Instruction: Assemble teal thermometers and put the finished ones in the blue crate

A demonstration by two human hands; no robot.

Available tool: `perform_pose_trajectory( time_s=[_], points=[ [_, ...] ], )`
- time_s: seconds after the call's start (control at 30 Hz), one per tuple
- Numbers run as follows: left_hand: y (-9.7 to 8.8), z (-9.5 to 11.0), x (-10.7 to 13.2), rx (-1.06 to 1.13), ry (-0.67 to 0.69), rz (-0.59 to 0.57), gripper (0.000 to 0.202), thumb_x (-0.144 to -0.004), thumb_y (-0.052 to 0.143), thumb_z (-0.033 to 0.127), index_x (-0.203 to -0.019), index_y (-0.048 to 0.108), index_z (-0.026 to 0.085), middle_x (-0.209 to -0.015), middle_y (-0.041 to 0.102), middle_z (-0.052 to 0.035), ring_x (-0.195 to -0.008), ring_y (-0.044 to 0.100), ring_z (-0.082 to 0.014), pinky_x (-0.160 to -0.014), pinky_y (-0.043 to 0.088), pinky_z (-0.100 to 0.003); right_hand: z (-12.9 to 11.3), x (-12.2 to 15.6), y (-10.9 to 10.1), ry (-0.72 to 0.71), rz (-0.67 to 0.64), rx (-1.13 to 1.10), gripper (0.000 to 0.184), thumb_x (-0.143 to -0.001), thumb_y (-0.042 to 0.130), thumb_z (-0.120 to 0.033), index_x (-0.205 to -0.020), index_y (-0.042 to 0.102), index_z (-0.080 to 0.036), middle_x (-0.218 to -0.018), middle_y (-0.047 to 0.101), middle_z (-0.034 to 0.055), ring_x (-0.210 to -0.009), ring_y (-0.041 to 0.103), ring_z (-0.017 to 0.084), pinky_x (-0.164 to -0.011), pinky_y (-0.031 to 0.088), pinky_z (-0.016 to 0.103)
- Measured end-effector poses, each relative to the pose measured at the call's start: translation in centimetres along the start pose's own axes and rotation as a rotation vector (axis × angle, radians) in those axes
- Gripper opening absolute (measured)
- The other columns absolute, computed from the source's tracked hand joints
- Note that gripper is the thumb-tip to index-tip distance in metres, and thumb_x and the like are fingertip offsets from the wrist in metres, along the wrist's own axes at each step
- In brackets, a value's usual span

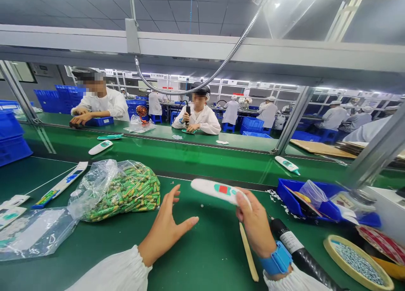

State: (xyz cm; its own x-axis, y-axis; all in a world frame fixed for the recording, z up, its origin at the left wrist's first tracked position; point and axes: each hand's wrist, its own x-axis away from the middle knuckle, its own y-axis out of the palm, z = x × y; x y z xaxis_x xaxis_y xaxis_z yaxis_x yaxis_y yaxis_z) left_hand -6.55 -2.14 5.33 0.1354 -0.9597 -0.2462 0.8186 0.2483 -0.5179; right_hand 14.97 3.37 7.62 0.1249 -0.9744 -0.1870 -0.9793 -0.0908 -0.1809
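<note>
My right hand (253, 219) grips one end of a white digital thermometer (212, 189) with a teal panel and a red lit screen, holding it above the green bench. My left hand (169, 223) is open, thumb and fingers spread, to the left of the thermometer and apart from it. Left of that hand lies a see-through bag of green and yellow batteries (133, 192). Beneath my right hand, a flat wooden stick (248, 251) rests on the bench. A black cylindrical electric screwdriver (289, 236) lies just right of my wrist.
A round tray of small screws (357, 259) sits at the lower right, below a cluttered blue bin (316, 202). More thermometers lie on the green conveyor belt, one at left (100, 147), another at right (286, 165). Two co-workers sit opposite; a metal post (292, 120) stands ahead.
</note>
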Motion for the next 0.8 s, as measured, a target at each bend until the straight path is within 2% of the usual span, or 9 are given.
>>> perform_pose_trajectory(
  time_s=[0.07,0.17,0.27,0.37,0.53,0.67,0.8],
  points=[
    [0.3,-0.6,-0.1,-0.044,0.005,-0.025,0.076,-0.072,0.060,0.047,-0.133,0.021,0.027,-0.126,0.041,-0.0101,-0.111,0.048,-0.0256,-0.092,0.040,-0.041,0.4,-0.7,0.0,0.002,0.060,0.013,0.053,-0.077,0.043,-0.063,-0.106,0.051,-0.019,-0.063,0.054,-0.0021,-0.051,0.043,0.013,-0.048,0.034,0.025],
    [0.8,-1.3,-0.1,-0.157,0.049,-0.068,0.068,-0.073,0.059,0.046,-0.130,0.028,0.026,-0.121,0.046,-0.0098,-0.110,0.049,-0.0262,-0.093,0.040,-0.043,1.3,-1.4,0.9,0.032,0.057,0.056,0.040,-0.065,0.062,-0.058,-0.077,0.060,-0.019,-0.061,0.056,-0.0014,-0.056,0.045,0.015,-0.052,0.033,0.026],
    [1.1,-1.6,-0.1,-0.213,0.077,-0.056,0.064,-0.074,0.059,0.044,-0.128,0.033,0.024,-0.120,0.048,-0.0102,-0.111,0.047,-0.0279,-0.094,0.038,-0.045,1.9,-1.7,1.8,0.065,0.052,0.042,0.035,-0.064,0.065,-0.052,-0.059,0.056,-0.019,-0.058,0.054,-0.0012,-0.057,0.044,0.015,-0.054,0.032,0.026],
    [1.1,-1.6,-0.3,-0.235,0.091,-0.052,0.059,-0.075,0.058,0.042,-0.127,0.036,0.023,-0.118,0.051,-0.0096,-0.108,0.049,-0.0267,-0.092,0.039,-0.044,1.6,-1.6,1.9,0.088,0.084,-0.043,0.036,-0.066,0.064,-0.053,-0.060,0.055,-0.018,-0.052,0.046,-0.0033,-0.050,0.038,0.012,-0.048,0.029,0.025],
    [1.3,-1.4,-0.4,-0.291,0.111,-0.042,0.054,-0.075,0.057,0.042,-0.122,0.042,0.021,-0.116,0.054,-0.0092,-0.106,0.049,-0.0260,-0.092,0.038,-0.042,-0.6,-0.9,1.3,0.089,0.116,-0.259,0.049,-0.074,0.049,-0.063,-0.091,0.055,-0.017,-0.048,0.020,-0.0106,-0.041,0.018,0.008,-0.040,0.018,0.022],
    [1.6,-1.3,-0.3,-0.349,0.126,-0.035,0.054,-0.077,0.055,0.043,-0.124,0.041,0.021,-0.115,0.054,-0.0096,-0.107,0.049,-0.0263,-0.091,0.038,-0.041,-1.8,-0.4,1.5,0.076,0.122,-0.374,0.052,-0.070,0.055,-0.064,-0.091,0.055,-0.017,-0.048,0.022,-0.0108,-0.042,0.019,0.007,-0.040,0.018,0.020],
    [1.8,-1.2,-1.4,-0.415,0.137,-0.033,0.053,-0.081,0.049,0.042,-0.127,0.037,0.018,-0.117,0.052,-0.0118,-0.107,0.049,-0.0267,-0.090,0.038,-0.042,-1.7,-0.4,2.0,0.124,0.139,-0.430,0.054,-0.063,0.061,-0.064,-0.086,0.058,-0.016,-0.044,0.022,-0.0115,-0.039,0.017,0.005,-0.038,0.014,0.019]
  ],
)
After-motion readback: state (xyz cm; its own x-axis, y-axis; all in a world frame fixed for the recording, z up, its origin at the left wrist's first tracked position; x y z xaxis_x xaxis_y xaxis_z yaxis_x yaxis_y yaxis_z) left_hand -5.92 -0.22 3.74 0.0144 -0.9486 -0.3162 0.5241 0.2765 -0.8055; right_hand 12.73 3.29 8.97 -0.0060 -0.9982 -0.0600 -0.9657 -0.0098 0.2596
